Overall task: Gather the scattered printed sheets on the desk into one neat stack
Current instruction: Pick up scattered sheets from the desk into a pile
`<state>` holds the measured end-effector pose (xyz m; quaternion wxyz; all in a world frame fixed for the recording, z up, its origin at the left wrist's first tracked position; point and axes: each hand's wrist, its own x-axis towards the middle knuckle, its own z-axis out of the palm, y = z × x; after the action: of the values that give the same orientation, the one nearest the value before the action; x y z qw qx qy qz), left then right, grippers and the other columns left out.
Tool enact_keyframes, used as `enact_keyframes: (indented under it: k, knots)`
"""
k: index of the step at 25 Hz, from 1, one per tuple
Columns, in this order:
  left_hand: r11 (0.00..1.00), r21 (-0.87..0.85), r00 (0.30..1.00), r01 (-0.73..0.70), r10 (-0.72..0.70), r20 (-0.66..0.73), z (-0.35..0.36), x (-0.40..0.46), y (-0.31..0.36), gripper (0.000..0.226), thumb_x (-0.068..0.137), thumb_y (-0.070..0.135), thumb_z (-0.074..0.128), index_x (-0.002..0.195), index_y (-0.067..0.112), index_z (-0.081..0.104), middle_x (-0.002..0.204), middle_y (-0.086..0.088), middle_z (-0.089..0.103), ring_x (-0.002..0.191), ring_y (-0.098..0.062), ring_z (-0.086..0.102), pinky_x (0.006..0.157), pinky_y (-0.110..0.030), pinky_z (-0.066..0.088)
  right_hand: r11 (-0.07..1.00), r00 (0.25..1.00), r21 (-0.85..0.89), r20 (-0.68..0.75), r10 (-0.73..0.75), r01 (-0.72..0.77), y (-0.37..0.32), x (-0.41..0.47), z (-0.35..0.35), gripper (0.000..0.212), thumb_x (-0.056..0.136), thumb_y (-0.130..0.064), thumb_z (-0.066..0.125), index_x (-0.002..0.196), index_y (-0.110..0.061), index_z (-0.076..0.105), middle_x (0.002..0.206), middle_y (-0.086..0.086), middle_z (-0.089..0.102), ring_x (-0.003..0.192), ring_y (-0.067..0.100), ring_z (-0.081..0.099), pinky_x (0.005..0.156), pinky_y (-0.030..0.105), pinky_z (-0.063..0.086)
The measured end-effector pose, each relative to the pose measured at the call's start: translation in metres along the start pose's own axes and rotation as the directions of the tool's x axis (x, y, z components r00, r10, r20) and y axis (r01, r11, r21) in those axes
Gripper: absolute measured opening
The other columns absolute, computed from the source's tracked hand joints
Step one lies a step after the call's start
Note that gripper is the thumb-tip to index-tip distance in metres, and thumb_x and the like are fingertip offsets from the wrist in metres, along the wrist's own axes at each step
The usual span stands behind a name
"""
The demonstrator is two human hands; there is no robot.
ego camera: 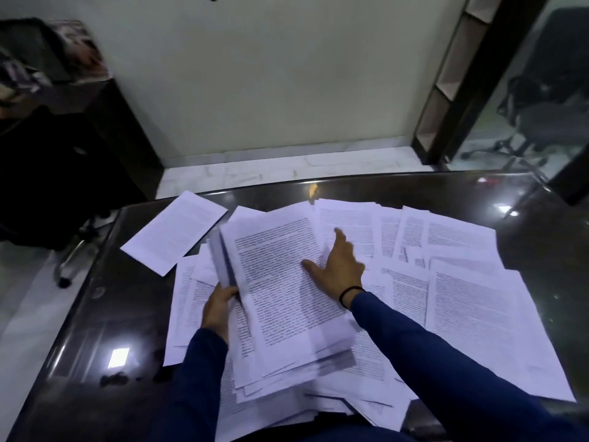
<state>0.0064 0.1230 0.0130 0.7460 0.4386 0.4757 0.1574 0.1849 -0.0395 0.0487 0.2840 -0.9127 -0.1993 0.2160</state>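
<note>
On the worktop, the left hand grips the gathered stack's edge, steadying it, while the right hand, fingers spread, reaches for loose sheets.

The single head-worn view looked forward and steeply down from above the person's chest, close over both forearms. The left hand sat low and left of centre, the right hand just beyond it; past the fingertips the desk edge, floor and wall appeared.

Printed sheets scattered, overlapping
</note>
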Motion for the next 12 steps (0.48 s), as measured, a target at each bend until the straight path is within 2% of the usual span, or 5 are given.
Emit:
enact_keyframes:
  k: [3, 5, 7, 9, 12]
  knots:
    - [0.997, -0.030, 0.996, 0.069, -0.071, -0.048, -0.006, 0.002, -0.015, 0.037, 0.083, 0.036, 0.067, 0.114, 0.018, 0.073, 0.100, -0.010, 0.075, 0.095, -0.032, 0.067, 0.083, -0.041, 0.055, 0.958, 0.931, 0.285, 0.359, -0.070, -0.038, 0.030, -0.017, 0.003, 0.057, 0.098, -0.040, 0.057, 0.142, -0.011, 0.036, 0.138, -0.002, 0.047, 0.131, 0.017, 0.044, 0.102, 0.026, 0.034]
    - [0.997, -0.061, 0.998, 0.047, -0.050, -0.040, -0.004, -0.002, -0.022, 0.028, 0.094, 0.038, 0.060, 0.108, 0.018, 0.073, 0.096, -0.007, 0.075, 0.092, -0.028, 0.066, 0.078, -0.036, 0.054, 0.908, 0.922, 0.411, 0.378, -0.083, -0.087, 0.044, -0.031, 0.023, 0.052, 0.102, -0.031, 0.053, 0.146, -0.012, 0.033, 0.137, -0.010, 0.042, 0.131, 0.010, 0.039, 0.106, 0.023, 0.030]
    - [0.997, -0.068, 1.000, 0.022, -0.023, -0.018, -0.005, -0.004, -0.029, 0.029, 0.097, 0.037, 0.059, 0.118, 0.019, 0.069, 0.109, -0.006, 0.074, 0.099, -0.025, 0.066, 0.086, -0.037, 0.052, 0.901, 0.942, 0.427, 0.325, -0.080, -0.071, 0.056, -0.034, 0.044, 0.054, 0.101, -0.032, 0.053, 0.148, -0.017, 0.031, 0.144, -0.004, 0.046, 0.135, 0.021, 0.043, 0.111, 0.033, 0.034]
    - [0.996, 0.080, 1.000, -0.028, 0.027, 0.013, -0.018, -0.006, -0.038, 0.037, 0.094, 0.024, 0.067, 0.130, 0.018, 0.061, 0.118, -0.005, 0.070, 0.110, -0.026, 0.064, 0.098, -0.040, 0.049, 0.903, 0.941, 0.422, 0.329, -0.078, -0.073, 0.064, -0.032, 0.062, 0.050, 0.101, -0.032, 0.053, 0.145, -0.018, 0.035, 0.134, 0.001, 0.052, 0.127, 0.027, 0.050, 0.107, 0.039, 0.040]
    - [0.976, 0.216, 0.997, -0.033, 0.046, -0.055, -0.048, -0.010, -0.043, 0.042, 0.088, 0.008, 0.071, 0.128, 0.015, 0.060, 0.119, -0.005, 0.069, 0.112, -0.028, 0.063, 0.105, -0.047, 0.046, 0.890, 0.911, 0.454, 0.380, -0.163, -0.030, 0.057, -0.030, 0.080, 0.037, 0.098, -0.032, 0.059, 0.130, -0.019, 0.048, 0.119, 0.002, 0.060, 0.109, 0.025, 0.059, 0.096, 0.042, 0.048]
